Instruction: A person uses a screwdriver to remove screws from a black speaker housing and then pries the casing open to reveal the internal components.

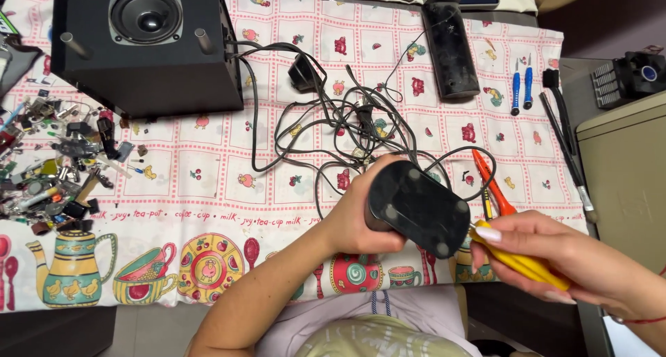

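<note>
My left hand (361, 215) grips a small black speaker (418, 208) turned base-up, its flat underside with round rubber feet facing me. My right hand (555, 256) holds a yellow-handled tool (517, 261), whose tip touches the lower right edge of the speaker's base. A black cable runs from the speaker into a tangle of wires (340, 121) on the patterned tablecloth (222, 183). An orange-handled tool (489, 180) lies just behind the speaker.
A large black speaker box (146, 45) stands at the back left. Several small electronic parts (55, 163) are heaped at the left. A black oblong speaker (451, 48), two blue screwdrivers (520, 86), a brush (565, 135) and a beige box (624, 170) lie to the right.
</note>
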